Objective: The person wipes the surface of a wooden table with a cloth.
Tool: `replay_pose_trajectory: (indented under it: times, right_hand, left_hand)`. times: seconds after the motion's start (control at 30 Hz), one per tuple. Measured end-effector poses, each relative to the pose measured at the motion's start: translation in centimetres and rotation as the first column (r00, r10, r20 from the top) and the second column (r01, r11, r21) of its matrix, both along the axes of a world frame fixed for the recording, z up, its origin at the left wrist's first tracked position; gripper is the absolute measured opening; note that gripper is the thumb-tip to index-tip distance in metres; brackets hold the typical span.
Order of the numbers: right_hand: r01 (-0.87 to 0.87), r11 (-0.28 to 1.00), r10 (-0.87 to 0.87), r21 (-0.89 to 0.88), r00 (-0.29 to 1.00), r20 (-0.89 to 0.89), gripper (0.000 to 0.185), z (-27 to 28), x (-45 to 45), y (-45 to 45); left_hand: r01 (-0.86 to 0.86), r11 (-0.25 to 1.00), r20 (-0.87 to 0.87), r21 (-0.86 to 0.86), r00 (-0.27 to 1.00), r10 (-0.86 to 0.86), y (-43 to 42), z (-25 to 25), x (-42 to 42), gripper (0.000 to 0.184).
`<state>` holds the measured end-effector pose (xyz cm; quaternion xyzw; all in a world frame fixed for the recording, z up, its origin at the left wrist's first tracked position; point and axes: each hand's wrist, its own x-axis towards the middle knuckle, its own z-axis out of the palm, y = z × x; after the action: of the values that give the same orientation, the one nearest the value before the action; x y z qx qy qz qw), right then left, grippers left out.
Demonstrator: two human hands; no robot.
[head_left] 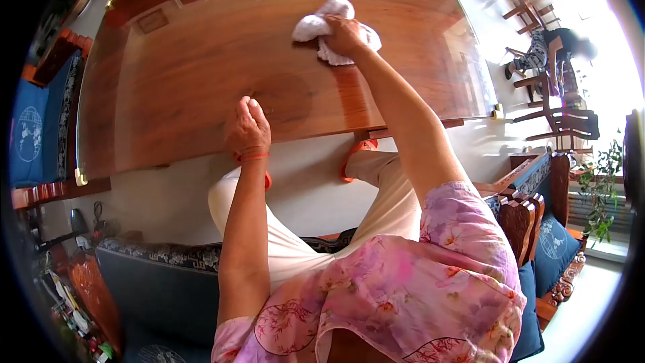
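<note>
My right hand (344, 37) presses down on a bunched white cloth (334, 7) that lies on the glossy brown wooden tabletop (181, 81). Its fingers are partly buried in the folds, and the cloth spreads out on both sides of it. My left hand (248, 128) is loosely closed over the table's near edge, fingers curled together, with nothing seen in it. A thin red band circles that wrist.
A dark blue cushioned seat (161, 289) is beneath me, with a carved wooden armrest (521, 225) to the right. Another blue seat (33, 121) stands at far left. Wooden chairs (557, 121) and a bent-over person (554, 54) are at right. Gold clips (497, 111) mark the table's corners.
</note>
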<state>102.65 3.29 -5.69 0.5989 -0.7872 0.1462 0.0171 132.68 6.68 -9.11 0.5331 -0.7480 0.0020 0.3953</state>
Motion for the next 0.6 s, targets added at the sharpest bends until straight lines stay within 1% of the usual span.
replay_pose_trajectory:
  times: [0.03,0.1,0.13,0.17,0.23,0.3,0.33,0.37,0.4,0.43,0.5,0.53,0.6]
  right_hand:
    - [-0.097,0.995,0.097,0.007,0.995,-0.014,0.05,-0.4,0.7,-0.5]
    - [-0.295,0.953,0.29,-0.069,0.954,-0.069,0.052,-1.2,2.2,-0.8]
    - [-0.287,0.958,0.287,-0.001,0.958,-0.025,0.051,-0.5,3.8,-0.2]
    - [-0.3,0.954,0.3,0.017,0.954,-0.009,0.05,-0.1,5.3,0.5]
    - [-0.39,0.921,0.388,0.005,0.917,0.093,0.054,1.4,7.7,2.4]
    - [-0.479,0.878,0.477,0.002,0.874,0.09,0.056,1.3,9.5,3.8]
    - [-0.502,0.864,0.498,0.034,0.863,0.083,0.055,1.5,10.5,4.6]
    - [-0.56,0.824,0.567,-0.088,0.818,0.101,0.053,0.4,11.1,5.4]
    - [-0.595,0.796,0.604,-0.107,0.792,0.088,0.054,-0.2,11.8,6.2]
    - [-0.63,0.766,0.64,-0.125,0.764,0.074,0.054,-0.1,12.5,7.3]
    - [-0.623,0.775,0.631,-0.104,0.768,0.106,0.058,0.4,13.6,9.6]
    - [-0.608,0.79,0.613,-0.074,0.78,0.126,0.061,0.4,13.9,10.5]
    - [-0.538,0.843,0.537,-0.021,0.837,0.107,0.062,0.7,13.5,11.7]
  left_hand:
    - [0.003,1.0,-0.006,-0.001,1.0,-0.003,0.1,0.1,0.0,0.02]
    - [0.003,1.0,-0.01,0.028,1.0,-0.003,0.2,0.0,0.1,0.021]
    - [0.002,0.998,-0.009,0.055,1.0,-0.002,0.1,-0.3,0.2,0.022]
    - [0.004,0.997,-0.009,0.083,1.0,-0.003,0.0,-0.5,0.3,0.023]
    - [0.033,0.995,-0.082,0.096,0.996,-0.025,-0.1,-0.8,0.3,0.026]
    - [0.069,0.991,-0.168,0.115,0.985,-0.049,-0.3,-1.1,0.5,0.03]
    - [0.092,0.988,-0.218,0.127,0.974,-0.063,-0.4,-1.4,0.6,0.032]
    - [0.116,0.983,-0.267,0.139,0.961,-0.076,-0.5,-1.6,0.7,0.035]
    - [0.114,0.987,-0.327,0.11,0.942,-0.072,-0.7,-1.6,0.6,0.038]
    - [0.138,0.981,-0.381,0.138,0.921,-0.076,-0.5,-1.1,0.5,0.038]
    - [0.185,0.965,-0.483,0.187,0.873,-0.074,-0.3,-0.2,0.7,0.04]
    - [0.175,0.964,-0.476,0.202,0.877,-0.06,-0.3,-0.1,0.8,0.04]
    - [0.156,0.971,-0.38,0.183,0.922,-0.076,-0.5,-0.1,1.2,0.04]
